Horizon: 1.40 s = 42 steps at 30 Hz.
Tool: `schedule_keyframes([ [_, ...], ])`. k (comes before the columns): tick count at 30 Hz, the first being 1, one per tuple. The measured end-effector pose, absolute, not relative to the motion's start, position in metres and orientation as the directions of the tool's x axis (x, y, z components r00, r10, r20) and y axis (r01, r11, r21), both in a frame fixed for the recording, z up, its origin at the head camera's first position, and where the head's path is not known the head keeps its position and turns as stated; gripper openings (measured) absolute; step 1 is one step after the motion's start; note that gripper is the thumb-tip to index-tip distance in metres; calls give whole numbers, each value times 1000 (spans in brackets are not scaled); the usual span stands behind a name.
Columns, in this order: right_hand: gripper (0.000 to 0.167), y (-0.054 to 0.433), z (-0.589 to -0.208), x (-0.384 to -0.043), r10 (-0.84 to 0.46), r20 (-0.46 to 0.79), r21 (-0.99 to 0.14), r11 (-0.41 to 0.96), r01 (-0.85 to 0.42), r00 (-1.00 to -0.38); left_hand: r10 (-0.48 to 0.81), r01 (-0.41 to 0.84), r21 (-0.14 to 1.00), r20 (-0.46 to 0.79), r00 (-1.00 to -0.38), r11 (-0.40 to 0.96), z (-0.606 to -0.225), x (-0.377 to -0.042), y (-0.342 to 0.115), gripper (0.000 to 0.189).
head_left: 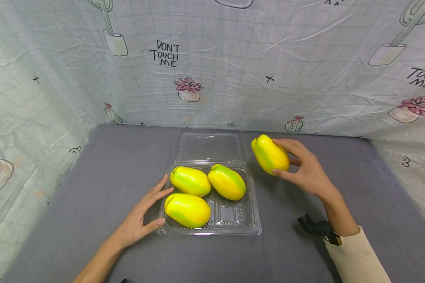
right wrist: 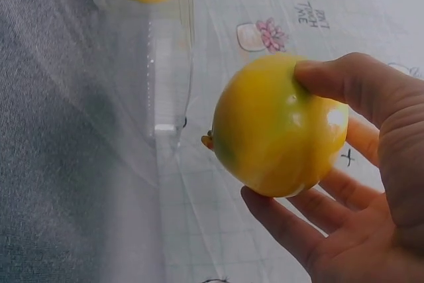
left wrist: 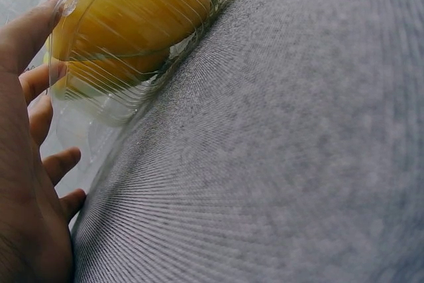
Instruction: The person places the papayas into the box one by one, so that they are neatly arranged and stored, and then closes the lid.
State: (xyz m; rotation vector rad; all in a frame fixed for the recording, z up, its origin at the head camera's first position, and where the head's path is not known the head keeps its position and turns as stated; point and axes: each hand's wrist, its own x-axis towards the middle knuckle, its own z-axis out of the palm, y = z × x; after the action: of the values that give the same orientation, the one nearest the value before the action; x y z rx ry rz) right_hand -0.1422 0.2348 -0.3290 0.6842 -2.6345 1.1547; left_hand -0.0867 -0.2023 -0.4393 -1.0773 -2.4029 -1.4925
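Note:
My right hand (head_left: 306, 167) grips a yellow-green papaya (head_left: 270, 154) between thumb and fingers, holding it above the table to the right of a clear plastic clamshell box (head_left: 233, 229). In the right wrist view the stem end of that papaya (right wrist: 278, 127) points away from the palm. Inside the box lie three more papayas: one at the back left (head_left: 190, 181), one at the back right (head_left: 227, 182) and one at the front left (head_left: 187, 211). My left hand (head_left: 138, 220) touches the left side of the box with its fingers spread and fairly straight.
The box's transparent lid (head_left: 210, 147) lies folded back toward the rear of the grey table (head_left: 127, 157). A patterned cloth (head_left: 230, 70) hangs behind and at both sides. A black wrist device (head_left: 316, 227) is strapped at the right sleeve.

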Motion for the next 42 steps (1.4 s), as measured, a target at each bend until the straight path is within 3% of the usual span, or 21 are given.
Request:
schedule_keyframes([
  [7, 80, 240, -346, -150, -387, 334, -672, 542, -505, -860, 506, 624, 735, 445, -738, 264, -439, -87, -202, 62],
  [15, 72, 217, -316, -129, -443, 322, -675, 512, -531, -837, 506, 620, 739, 441, -741, 265, -439, -87, -202, 63],
  [26, 79, 224, -342, -140, -524, 327, -690, 436, -578, -786, 507, 621, 737, 440, -741, 267, -439, -87, -202, 63],
  [37, 72, 196, -318, -121, -596, 328, -685, 385, -619, -733, 509, 617, 743, 437, -741, 260, -439, -87, -202, 62],
  [42, 74, 198, -328, -123, -625, 346, -682, 345, -645, -700, 509, 613, 747, 434, -743, 259, -439, -88, -202, 63],
])
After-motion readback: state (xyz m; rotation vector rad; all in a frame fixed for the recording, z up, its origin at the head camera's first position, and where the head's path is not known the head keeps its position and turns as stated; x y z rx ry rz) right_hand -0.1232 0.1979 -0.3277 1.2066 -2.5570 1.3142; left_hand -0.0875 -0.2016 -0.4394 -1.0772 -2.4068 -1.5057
